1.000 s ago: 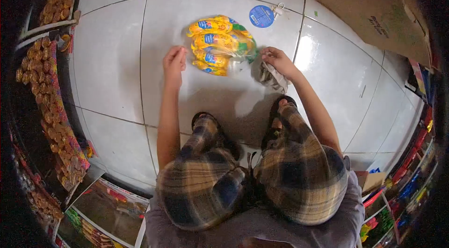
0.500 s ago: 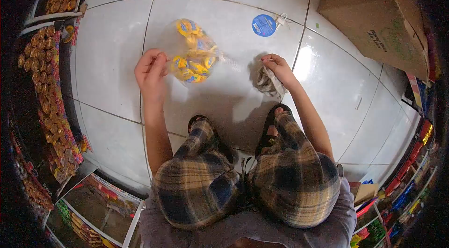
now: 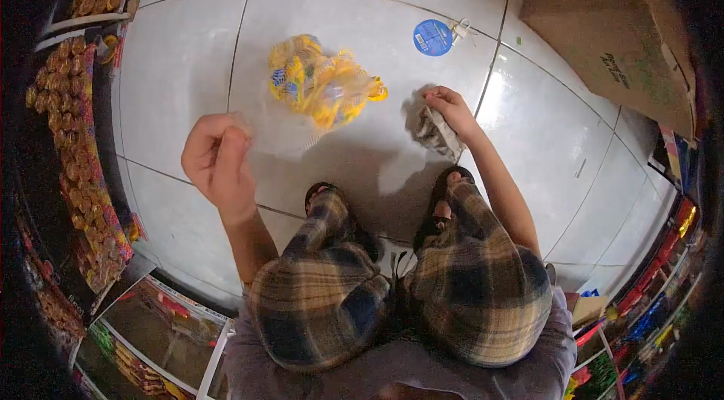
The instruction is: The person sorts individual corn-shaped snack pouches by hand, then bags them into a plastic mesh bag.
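Small shop, by the look of it. Packaged goods [image 3: 78, 166] in dense rows down the left side, bright packets [image 3: 664, 257] racked at right, large cardboard carton [image 3: 615, 42] on pale tiled floor [image 3: 181, 45].

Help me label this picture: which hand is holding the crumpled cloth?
The right hand holds the crumpled cloth; the left hand instead holds the clear bag of yellow packets.

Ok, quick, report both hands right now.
Left hand: closed, pinching part of the clear bag of yellow packets.
Right hand: closed, holding the crumpled greyish cloth.
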### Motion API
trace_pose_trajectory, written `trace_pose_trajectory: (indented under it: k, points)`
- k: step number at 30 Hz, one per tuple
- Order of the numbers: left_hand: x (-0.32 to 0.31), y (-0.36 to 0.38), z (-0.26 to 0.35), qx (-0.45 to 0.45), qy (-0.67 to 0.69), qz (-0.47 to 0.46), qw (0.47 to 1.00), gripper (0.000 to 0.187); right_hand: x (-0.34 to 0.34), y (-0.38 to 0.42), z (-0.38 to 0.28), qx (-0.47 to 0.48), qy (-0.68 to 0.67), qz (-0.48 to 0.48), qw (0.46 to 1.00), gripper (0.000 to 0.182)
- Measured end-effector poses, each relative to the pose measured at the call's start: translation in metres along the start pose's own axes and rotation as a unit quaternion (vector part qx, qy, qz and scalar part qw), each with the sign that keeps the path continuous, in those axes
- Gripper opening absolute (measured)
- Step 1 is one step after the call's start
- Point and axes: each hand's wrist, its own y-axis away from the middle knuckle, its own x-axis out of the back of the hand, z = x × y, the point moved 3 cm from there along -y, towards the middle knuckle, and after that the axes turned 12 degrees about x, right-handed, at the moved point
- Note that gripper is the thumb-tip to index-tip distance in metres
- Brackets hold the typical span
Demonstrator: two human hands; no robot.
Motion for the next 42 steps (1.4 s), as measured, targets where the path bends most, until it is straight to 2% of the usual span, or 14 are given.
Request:
trace_pose_trajectory:
  k: [8, 11, 13, 20, 23, 25, 26, 27, 28, 29, 31, 37, 39, 42]
  points:
    - [-0.003, 0.013, 0.018, -0.082, 0.033, -0.086, 0.992, 0.011, -0.008, 0.002, -0.005, -0.012, -0.032, -0.004, 0.999, 0.017]
    - [0.001, 0.018, 0.027, -0.147, 0.097, -0.034, 0.984, 0.019, -0.006, 0.001, 0.0, 0.009, -0.016, -0.011, 1.0, 0.017]
    - [0.002, 0.024, 0.037, -0.257, 0.087, -0.111, 0.956, 0.027, -0.005, -0.001, 0.004, 0.017, -0.008, -0.017, 1.0, 0.017]
    - [-0.014, 0.022, 0.037, -0.207, -0.02, -0.096, 0.973, 0.014, -0.005, -0.003, 0.009, 0.034, -0.022, -0.012, 0.999, 0.019]
    - [-0.016, 0.028, 0.036, -0.231, 0.037, -0.127, 0.964, 0.019, -0.003, -0.003, 0.008, 0.025, -0.01, -0.011, 1.0, 0.02]
    - [0.014, 0.035, 0.014, -0.153, 0.39, -0.032, 0.907, 0.025, -0.003, -0.003, 0.01, 0.022, -0.009, -0.008, 1.0, 0.02]
    - [0.002, 0.029, 0.027, -0.154, 0.39, -0.033, 0.907, 0.025, -0.004, -0.003, 0.013, 0.019, -0.033, -0.009, 0.999, 0.02]
    - [-0.027, 0.023, 0.051, -0.192, 0.14, -0.141, 0.961, 0.02, -0.004, -0.003, 0.014, 0.015, -0.057, -0.01, 0.998, 0.02]
    - [-0.049, 0.022, 0.061, -0.215, -0.119, -0.237, 0.94, 0.019, -0.004, -0.003, 0.013, 0.016, -0.056, -0.01, 0.998, 0.02]
    - [-0.047, 0.024, 0.06, -0.217, -0.119, -0.235, 0.94, 0.019, -0.004, -0.002, 0.009, 0.003, -0.05, -0.012, 0.999, 0.02]
    - [-0.033, 0.02, 0.04, 0.004, -0.094, -0.134, 0.987, 0.014, -0.006, 0.0, 0.0, -0.008, -0.045, -0.011, 0.999, 0.02]
    - [-0.015, 0.029, 0.029, -0.053, -0.005, -0.261, 0.964, 0.015, -0.003, -0.001, 0.009, 0.022, -0.01, -0.013, 1.0, 0.021]
    - [-0.037, -0.035, -0.004, -0.075, 0.029, -0.303, 0.95, 0.015, -0.006, 0.0, 0.005, 0.01, -0.021, -0.014, 1.0, 0.022]
    - [0.003, 0.013, 0.011, -0.11, 0.085, -0.371, 0.918, 0.016, -0.01, -0.001, 0.0, 0.022, -0.005, -0.008, 1.0, 0.023]
